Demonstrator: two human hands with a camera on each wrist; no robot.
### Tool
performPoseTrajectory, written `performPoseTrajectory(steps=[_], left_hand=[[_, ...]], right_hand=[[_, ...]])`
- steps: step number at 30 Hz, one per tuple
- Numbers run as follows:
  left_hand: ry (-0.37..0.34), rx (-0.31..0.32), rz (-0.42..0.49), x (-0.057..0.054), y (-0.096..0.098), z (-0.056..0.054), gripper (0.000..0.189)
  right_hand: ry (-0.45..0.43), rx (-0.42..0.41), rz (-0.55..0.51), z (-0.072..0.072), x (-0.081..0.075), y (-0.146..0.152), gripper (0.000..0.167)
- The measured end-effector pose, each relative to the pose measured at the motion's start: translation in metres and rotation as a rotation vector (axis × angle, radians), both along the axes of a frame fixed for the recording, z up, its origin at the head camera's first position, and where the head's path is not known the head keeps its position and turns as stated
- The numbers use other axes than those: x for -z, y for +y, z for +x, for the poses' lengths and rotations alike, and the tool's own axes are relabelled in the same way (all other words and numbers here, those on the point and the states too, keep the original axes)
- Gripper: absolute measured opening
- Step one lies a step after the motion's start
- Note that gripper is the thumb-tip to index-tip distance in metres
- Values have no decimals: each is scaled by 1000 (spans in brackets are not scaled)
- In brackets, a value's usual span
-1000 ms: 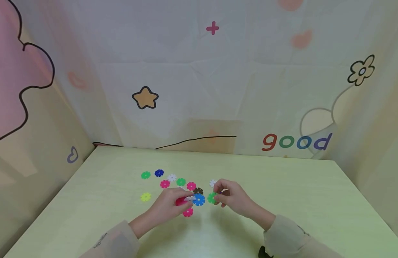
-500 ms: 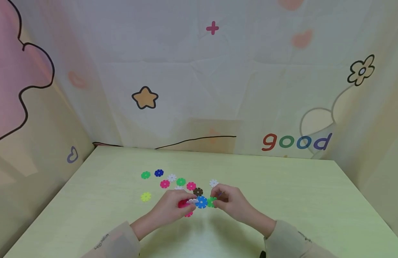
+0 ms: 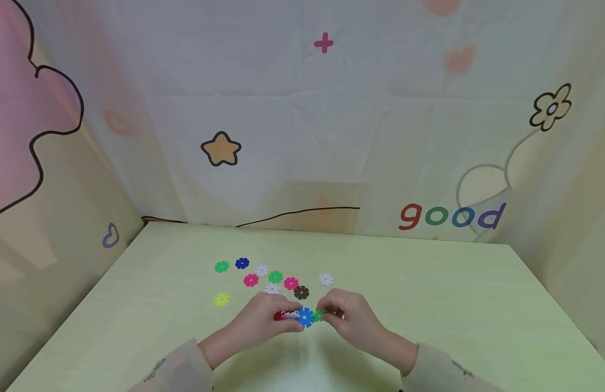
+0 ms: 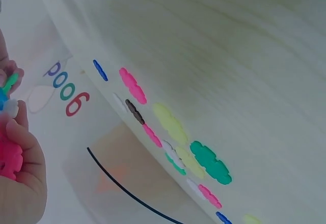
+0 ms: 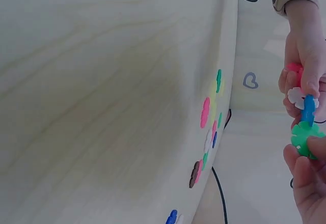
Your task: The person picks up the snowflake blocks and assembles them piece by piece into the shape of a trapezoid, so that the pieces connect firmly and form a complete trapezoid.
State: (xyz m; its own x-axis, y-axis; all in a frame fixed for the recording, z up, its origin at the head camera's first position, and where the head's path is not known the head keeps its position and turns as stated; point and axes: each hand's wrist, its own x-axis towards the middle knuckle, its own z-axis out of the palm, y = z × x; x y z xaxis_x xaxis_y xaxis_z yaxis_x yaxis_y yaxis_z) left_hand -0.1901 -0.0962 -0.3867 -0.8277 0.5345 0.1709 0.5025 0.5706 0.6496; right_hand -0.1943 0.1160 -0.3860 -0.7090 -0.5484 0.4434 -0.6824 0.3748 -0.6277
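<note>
My left hand pinches a short chain of notched plastic snowflake discs, held above the table: a pink disc, a white disc and a blue disc. The pink one is mostly covered by the fingers. Between thumb and fingertips, my right hand pinches a green disc. Its edge meets the blue disc's edge, and the two stand at an angle to each other. How deep their slots sit in one another cannot be told.
Loose discs lie flat beyond the hands, among them a brown disc, a white disc and a yellow disc. A dark blue disc is farther back. A printed cloth hangs behind the pale table.
The right hand has brought the green disc leftward until it meets the blue disc. Both hands have come slightly nearer the body, baring the white disc at the back right.
</note>
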Motion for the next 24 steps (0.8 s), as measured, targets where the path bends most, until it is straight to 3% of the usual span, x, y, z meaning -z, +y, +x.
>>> performPoseTrajectory(steps=[6,10,17,24], left_hand=[[67,39,35,-1,1,2,36],[100,56,47,-3,0,4,35],[87,53,17,-7,0,6,34],[120,29,-175,-10,1,6,42]], right_hand=[[192,-20,-62,4,2,-1,17],[264,-34,-114,7,2,-3,20],[314,-35,-118,10,-2,-8,18],[288,-9,-8,4,-3,-9,16]])
